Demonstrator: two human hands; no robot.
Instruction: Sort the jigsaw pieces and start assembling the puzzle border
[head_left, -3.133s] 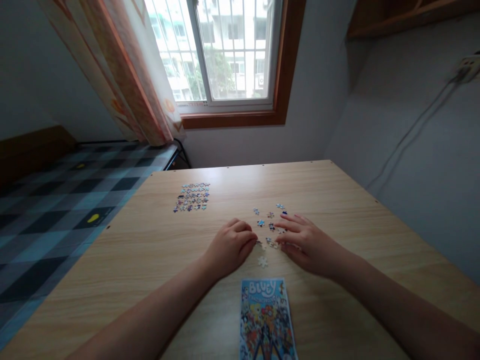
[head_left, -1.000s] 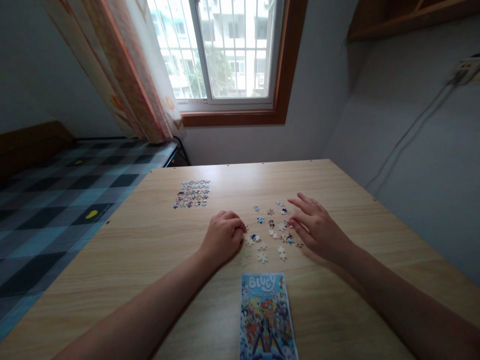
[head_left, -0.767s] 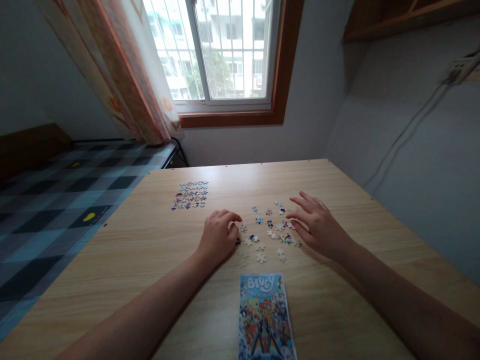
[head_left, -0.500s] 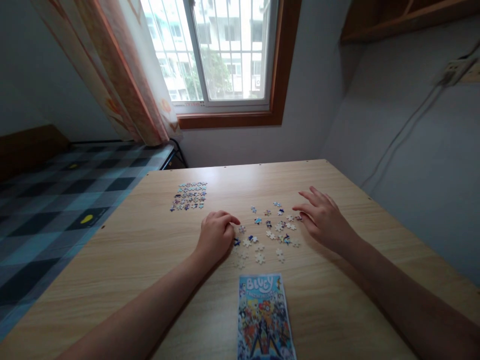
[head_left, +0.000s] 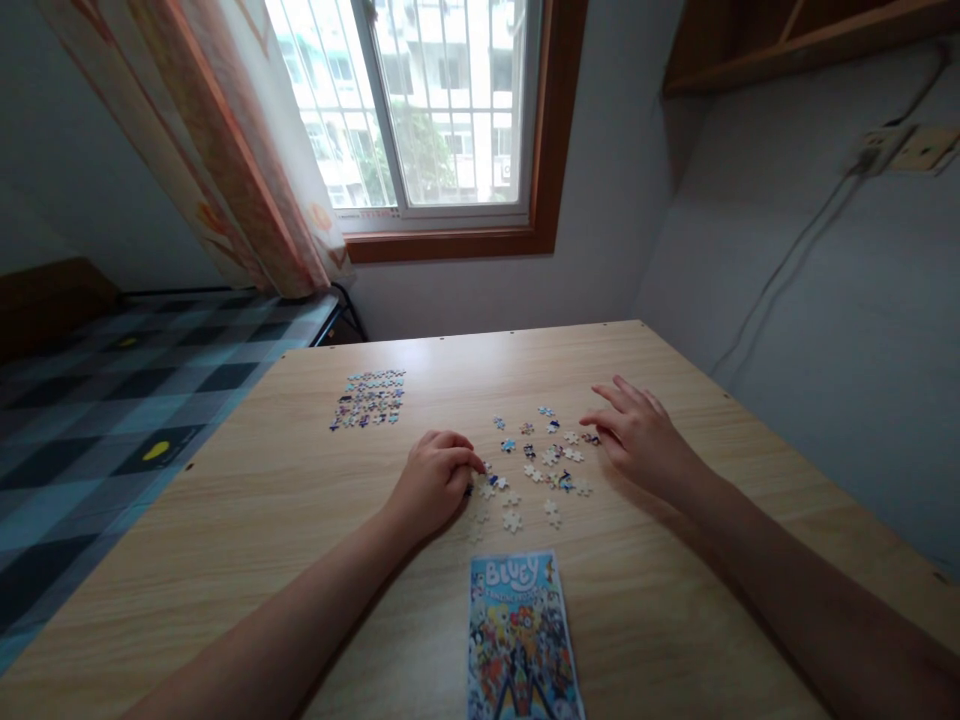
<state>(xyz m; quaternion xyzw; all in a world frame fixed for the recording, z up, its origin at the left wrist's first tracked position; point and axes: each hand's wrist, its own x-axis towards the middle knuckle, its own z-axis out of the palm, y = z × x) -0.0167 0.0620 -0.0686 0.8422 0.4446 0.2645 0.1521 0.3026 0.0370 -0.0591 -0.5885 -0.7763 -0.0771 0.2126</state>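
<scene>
Puzzle pieces [head_left: 552, 456] lie scattered on the table [head_left: 262, 500] between your hands; your left hand [head_left: 435, 475] curls at their left edge, its grip cannot be determined; your right hand [head_left: 636, 428], fingers spread, is at their right edge.

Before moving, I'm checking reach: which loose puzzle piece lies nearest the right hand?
The dark piece beside the right hand; other loose pieces lie farther left.
</scene>
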